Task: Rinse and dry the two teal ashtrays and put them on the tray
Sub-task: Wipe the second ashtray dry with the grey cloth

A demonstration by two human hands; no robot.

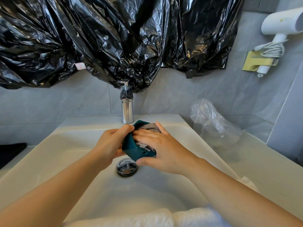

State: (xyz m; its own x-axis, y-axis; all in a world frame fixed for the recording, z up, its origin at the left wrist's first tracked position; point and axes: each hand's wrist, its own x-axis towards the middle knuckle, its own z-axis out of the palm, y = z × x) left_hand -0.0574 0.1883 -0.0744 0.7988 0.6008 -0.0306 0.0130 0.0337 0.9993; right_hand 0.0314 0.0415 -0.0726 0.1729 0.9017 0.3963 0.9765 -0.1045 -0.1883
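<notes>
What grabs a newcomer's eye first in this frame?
Crumpled black plastic bags hang across the whole top of the view, above the tap. Centre frame, over the white sink, the left hand grips a teal ashtray while the right hand pinches a grey cloth against its inside. A white hair dryer hangs upper right.

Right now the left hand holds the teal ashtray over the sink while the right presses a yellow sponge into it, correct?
No. In the head view the right hand presses a grey cloth, not a yellow sponge, into the teal ashtray; the left hand holds it over the sink.
</notes>
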